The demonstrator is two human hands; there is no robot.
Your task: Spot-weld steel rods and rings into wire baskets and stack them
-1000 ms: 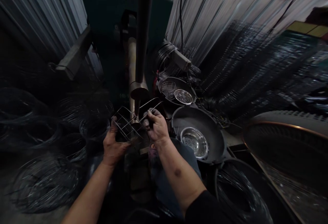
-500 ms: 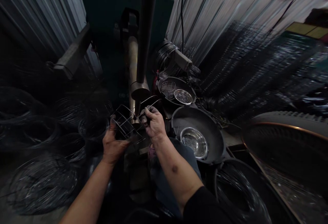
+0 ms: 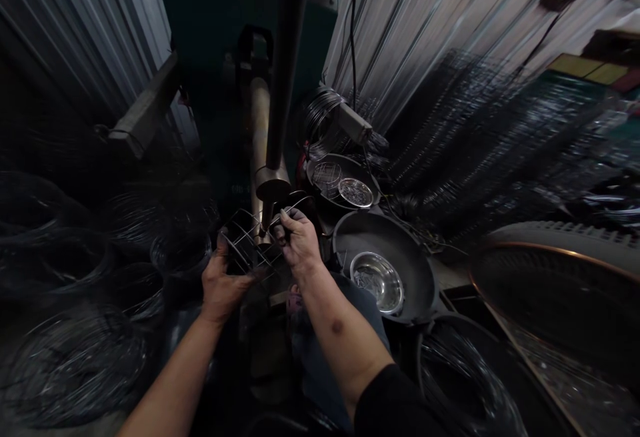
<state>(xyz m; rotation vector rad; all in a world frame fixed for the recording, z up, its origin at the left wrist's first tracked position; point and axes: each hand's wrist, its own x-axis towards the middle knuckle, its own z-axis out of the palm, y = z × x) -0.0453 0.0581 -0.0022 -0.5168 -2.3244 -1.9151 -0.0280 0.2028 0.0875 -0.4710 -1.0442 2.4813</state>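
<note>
A wire frame (image 3: 241,240) of thin crossed metal rods sits between my hands, at the lower tip of a machine's dark vertical rod (image 3: 287,77). My left hand (image 3: 223,280) grips its left side, thumb and fingers spread around the wires. With thumb and fingers pinched, my right hand (image 3: 299,237) holds the frame's right side, where a curved wire sticks out past the fingertips. The machine's brass-coloured horizontal arm (image 3: 260,117) ends under the frame, close to the rod's tip. Whether the tips touch the wire is too dark to tell.
Right of my hands, a black pan (image 3: 417,263) holds a steel bowl (image 3: 377,280) of small metal pieces. Behind it stands another pan (image 3: 320,163) with a shallow dish (image 3: 356,192). Wire coils (image 3: 75,363) lie at left; stacked wirework (image 3: 480,123) leans at right.
The camera view has shifted slightly. Both hands keep their hold on the wire frame, and the frame stays at the rod's tip with little visible movement.
</note>
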